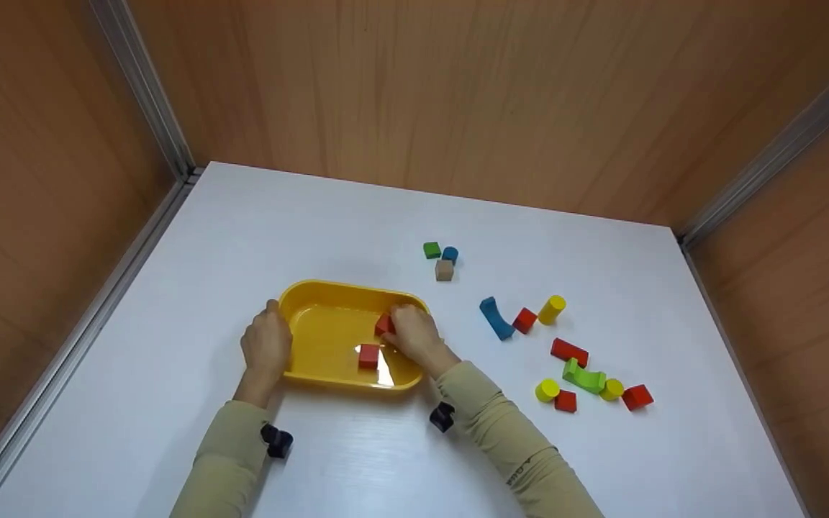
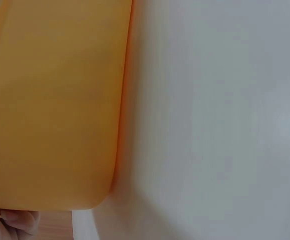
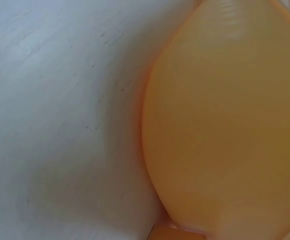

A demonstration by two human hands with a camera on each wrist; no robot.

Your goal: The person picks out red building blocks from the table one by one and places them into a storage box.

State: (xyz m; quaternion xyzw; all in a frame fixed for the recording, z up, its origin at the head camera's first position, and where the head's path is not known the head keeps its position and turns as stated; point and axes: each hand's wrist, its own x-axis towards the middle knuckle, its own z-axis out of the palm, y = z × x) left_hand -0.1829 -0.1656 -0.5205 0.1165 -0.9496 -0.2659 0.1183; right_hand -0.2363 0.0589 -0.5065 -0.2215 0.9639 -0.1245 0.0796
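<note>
A yellow plastic tray [image 1: 321, 334] sits on the white table in the head view. My left hand [image 1: 268, 342] grips its left rim; in the left wrist view a few fingertips [image 2: 19, 219] show at the tray's corner. Reaching over the right end, my right hand [image 1: 416, 334] pinches a red block [image 1: 383, 325] inside the tray, its fingers partly covering the block. Another red block [image 1: 368, 356] lies on the tray floor just in front of it. The right wrist view is mostly filled by the tray's outer wall [image 3: 224, 125], with the right hand's fingers hidden.
Right of the tray lie a blue arch [image 1: 496, 319], a yellow cylinder [image 1: 552, 310], a green arch [image 1: 583, 376] and several red blocks. Behind it sit a green block [image 1: 432, 250], a blue piece [image 1: 450, 254] and a plain wooden cube [image 1: 444, 270]. Wooden panels enclose the table.
</note>
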